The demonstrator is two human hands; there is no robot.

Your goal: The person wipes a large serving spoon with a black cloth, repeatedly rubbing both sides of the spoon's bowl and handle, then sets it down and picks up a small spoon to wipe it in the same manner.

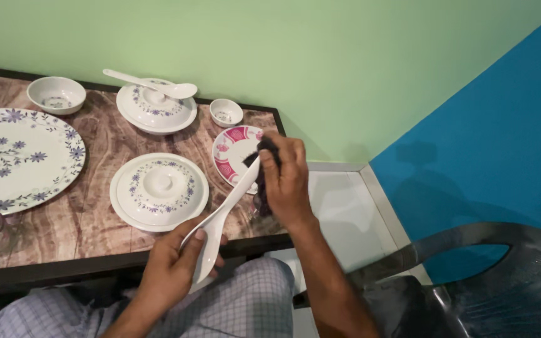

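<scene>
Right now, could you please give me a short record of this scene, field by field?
Left hand: left hand holds the handle of a white serving spoon
Right hand: right hand presses a dark cloth on the spoon's upper end
Nearest dish: pink-patterned plate, behind the spoon
Covered dishes: lidded bowl near the table edge; second lidded bowl with another spoon on top
Other crockery: large floral platter, two small bowls
Surface: wood-patterned table
Beside: dark plastic chair
</scene>
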